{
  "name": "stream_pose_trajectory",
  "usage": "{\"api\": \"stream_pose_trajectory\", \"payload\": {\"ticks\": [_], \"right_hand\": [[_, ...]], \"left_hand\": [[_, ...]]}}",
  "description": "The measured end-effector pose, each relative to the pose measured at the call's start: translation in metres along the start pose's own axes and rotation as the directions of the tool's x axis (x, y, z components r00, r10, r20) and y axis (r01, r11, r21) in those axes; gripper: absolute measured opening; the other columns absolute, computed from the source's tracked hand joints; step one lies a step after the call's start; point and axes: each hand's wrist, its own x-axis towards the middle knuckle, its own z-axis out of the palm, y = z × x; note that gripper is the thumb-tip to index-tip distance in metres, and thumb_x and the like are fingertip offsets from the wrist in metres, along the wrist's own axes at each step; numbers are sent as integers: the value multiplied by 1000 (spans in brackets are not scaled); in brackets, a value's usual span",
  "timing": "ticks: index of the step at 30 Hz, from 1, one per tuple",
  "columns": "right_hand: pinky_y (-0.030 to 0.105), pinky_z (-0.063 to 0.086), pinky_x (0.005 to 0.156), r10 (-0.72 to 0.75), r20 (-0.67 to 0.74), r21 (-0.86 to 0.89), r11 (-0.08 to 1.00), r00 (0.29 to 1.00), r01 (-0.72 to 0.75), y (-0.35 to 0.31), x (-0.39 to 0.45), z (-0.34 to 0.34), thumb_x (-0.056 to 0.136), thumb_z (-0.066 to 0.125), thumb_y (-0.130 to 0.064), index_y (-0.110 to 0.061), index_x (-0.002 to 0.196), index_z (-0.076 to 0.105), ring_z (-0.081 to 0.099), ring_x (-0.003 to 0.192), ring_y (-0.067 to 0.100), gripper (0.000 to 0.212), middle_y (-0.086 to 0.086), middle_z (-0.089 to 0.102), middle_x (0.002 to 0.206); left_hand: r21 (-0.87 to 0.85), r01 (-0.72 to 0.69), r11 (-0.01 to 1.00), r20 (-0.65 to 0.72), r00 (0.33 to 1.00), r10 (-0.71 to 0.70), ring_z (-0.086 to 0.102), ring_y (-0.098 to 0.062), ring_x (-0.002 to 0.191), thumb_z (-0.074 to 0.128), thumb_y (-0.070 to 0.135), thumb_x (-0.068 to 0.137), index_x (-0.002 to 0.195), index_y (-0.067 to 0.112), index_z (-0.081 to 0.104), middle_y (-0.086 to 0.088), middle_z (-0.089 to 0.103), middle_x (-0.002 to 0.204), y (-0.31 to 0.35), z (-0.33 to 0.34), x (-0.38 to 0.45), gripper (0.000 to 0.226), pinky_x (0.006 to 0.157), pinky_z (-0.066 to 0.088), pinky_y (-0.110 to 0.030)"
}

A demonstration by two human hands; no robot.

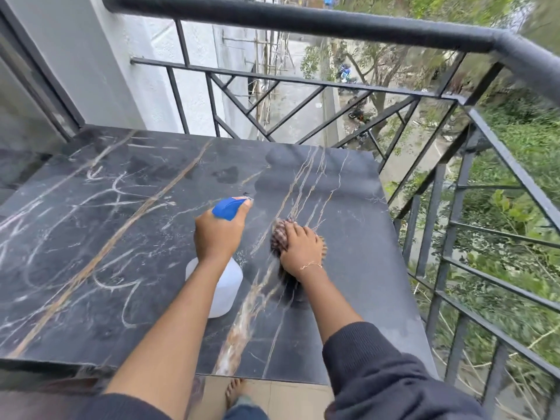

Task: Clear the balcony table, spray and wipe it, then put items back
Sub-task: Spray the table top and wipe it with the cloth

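The dark marble balcony table [121, 237] fills the view, with pale veins and a few wet patches near its middle back. My left hand [219, 234] grips the neck of a white spray bottle [225, 292] with a blue trigger head [228, 207], held above the table and pointing toward the far right. Just to its right, my right hand [301, 248] presses a crumpled checked cloth [280, 234] flat onto the tabletop. Most of the cloth is hidden under the hand.
A black metal railing [333, 24] runs close behind the table and down its right side [500, 165], with a long drop to the street and trees beyond. A grey wall [91, 71] stands at the back left. My bare foot [235, 389] shows on the tiled floor below the table's front edge.
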Motion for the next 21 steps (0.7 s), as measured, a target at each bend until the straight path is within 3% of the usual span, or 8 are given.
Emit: {"api": "stream_pose_trajectory", "payload": {"ticks": [2,5,7,9,13,17,21], "right_hand": [[42,19,113,-123,31,2,992,992,123,-25,-6,9,84,49,-20,-21,145,25,24,139,24,66,-1,30,152],[38,22,110,-275,37,-20,961,961,276,-18,-27,16,84,49,-22,-22,145,28,29,136,21,64,-3,35,149],[36,24,108,-272,14,-48,961,962,272,5,-28,11,85,48,-23,-21,144,30,32,134,20,61,-3,39,147],[36,25,107,-171,9,-76,982,985,171,20,-16,3,87,46,-21,-20,144,27,32,134,20,60,-3,37,148],[42,22,111,-17,36,-49,999,999,19,-1,9,-3,89,44,-20,-20,147,21,26,138,23,62,-3,26,154],[39,19,112,-191,50,-3,981,980,192,-39,-8,16,86,48,-21,-18,145,25,25,139,23,63,1,30,152],[36,19,113,-326,35,-27,945,945,327,-17,-45,28,92,41,-25,-18,145,27,26,139,21,56,3,31,151]], "left_hand": [[16,4,1000,1,1000,-4,67,-36,69,67,62,66,63,24,65,-9,71,74,0,-1,1,38,69,57,-40],[10,11,1000,4,1000,-11,67,-39,73,67,61,67,76,16,71,-12,72,78,2,-3,3,46,71,57,-46],[-4,19,1000,7,1000,-19,66,-38,71,66,62,66,76,16,71,-12,72,77,3,-5,2,47,70,57,-44],[-23,31,999,5,1000,-31,64,-35,64,67,60,66,66,21,66,-10,71,73,2,-6,1,39,66,55,-40],[-8,16,1000,-1,1000,-16,63,-34,62,71,57,71,62,29,65,-9,71,71,0,-6,0,30,64,55,-38],[43,-2,999,3,1000,2,68,-38,75,66,62,70,85,15,74,-14,72,81,0,-5,6,50,74,57,-46],[102,2,995,8,1000,-2,68,-38,80,66,62,72,89,13,73,-14,73,87,-1,1,5,53,79,56,-46]]}}
